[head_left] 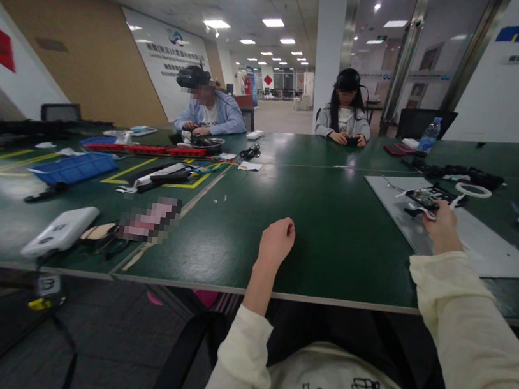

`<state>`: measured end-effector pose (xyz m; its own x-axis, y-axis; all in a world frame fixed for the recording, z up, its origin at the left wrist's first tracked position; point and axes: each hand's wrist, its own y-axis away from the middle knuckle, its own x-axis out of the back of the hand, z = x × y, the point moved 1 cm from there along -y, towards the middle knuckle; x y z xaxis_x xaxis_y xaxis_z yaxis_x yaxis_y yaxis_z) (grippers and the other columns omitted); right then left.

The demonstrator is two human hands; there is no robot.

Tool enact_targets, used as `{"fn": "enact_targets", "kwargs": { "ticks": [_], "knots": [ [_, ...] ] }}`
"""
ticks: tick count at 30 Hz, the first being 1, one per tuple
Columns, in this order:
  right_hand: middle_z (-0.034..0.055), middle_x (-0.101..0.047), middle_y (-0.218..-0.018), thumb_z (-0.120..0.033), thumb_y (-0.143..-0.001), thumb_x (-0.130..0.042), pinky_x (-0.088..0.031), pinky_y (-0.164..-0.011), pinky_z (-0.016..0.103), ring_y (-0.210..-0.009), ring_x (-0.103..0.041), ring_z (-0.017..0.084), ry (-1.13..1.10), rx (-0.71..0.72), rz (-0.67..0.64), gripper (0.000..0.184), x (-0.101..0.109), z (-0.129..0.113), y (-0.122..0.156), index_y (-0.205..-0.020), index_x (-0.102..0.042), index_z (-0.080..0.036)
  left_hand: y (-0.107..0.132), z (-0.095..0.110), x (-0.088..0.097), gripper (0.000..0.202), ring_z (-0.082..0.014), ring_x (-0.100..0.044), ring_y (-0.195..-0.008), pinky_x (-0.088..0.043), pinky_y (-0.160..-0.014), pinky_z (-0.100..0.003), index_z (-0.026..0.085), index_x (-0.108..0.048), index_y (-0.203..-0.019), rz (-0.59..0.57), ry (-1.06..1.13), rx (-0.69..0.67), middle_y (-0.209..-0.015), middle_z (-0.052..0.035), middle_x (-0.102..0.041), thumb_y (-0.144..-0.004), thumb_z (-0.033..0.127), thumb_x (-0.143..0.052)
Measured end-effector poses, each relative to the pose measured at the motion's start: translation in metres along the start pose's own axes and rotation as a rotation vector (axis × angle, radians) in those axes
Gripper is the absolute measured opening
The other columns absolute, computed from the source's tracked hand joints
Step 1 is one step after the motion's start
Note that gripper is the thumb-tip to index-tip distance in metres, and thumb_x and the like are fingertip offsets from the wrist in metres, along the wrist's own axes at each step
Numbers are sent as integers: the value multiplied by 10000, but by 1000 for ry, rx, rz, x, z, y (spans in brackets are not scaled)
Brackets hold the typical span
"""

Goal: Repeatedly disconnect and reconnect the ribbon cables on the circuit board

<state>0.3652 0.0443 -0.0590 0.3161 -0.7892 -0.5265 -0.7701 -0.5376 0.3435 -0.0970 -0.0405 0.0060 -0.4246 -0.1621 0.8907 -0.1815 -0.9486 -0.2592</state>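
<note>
My left hand (pixel 277 239) rests on the green table near its front edge, fingers curled into a loose fist with nothing visible in it. To the right, my right hand (pixel 443 223) is closed on a dark electronic part (pixel 426 197) that looks like a small circuit board with metal pieces. The part is over a light grey board (pixel 474 244) lying on the table. Just beyond the fingers is a white ring (pixel 473 190) with a short white strip by it. My fingertips are partly hidden behind the hand.
At left on the green table (pixel 213 246) are a white box-shaped device (pixel 61 231), a blue tray (pixel 74 167) and a black-and-white strap-like item (pixel 162 178). A water bottle (pixel 429 136) stands at the back right. Two people (pixel 211 110) sit across the table.
</note>
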Motion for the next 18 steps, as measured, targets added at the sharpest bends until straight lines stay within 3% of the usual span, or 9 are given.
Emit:
{"fn": "enact_targets", "kwargs": {
  "ticks": [9, 18],
  "knots": [
    [-22, -583, -721, -91, -834, -587, -511, -505, 185, -640, -553, 98, 60, 28, 20, 158, -4, 0, 5, -731, -508, -180, -1, -3, -3, 163, -149, -642, -847, -489, -749, -250, 194, -618, -931, -13, 49, -1, -946, -37, -683, -948, 197, -456],
    [-41, -547, -681, -129, -846, -613, -495, -501, 174, -601, -522, 81, 24, 125, -75, 154, -16, -7, 41, -768, -496, -192, -1, -3, -3, 162, -152, -642, -873, -489, -758, -248, 194, -623, -950, -28, 56, 1, -972, -45, -685, -949, 205, -461]
  ]
}}
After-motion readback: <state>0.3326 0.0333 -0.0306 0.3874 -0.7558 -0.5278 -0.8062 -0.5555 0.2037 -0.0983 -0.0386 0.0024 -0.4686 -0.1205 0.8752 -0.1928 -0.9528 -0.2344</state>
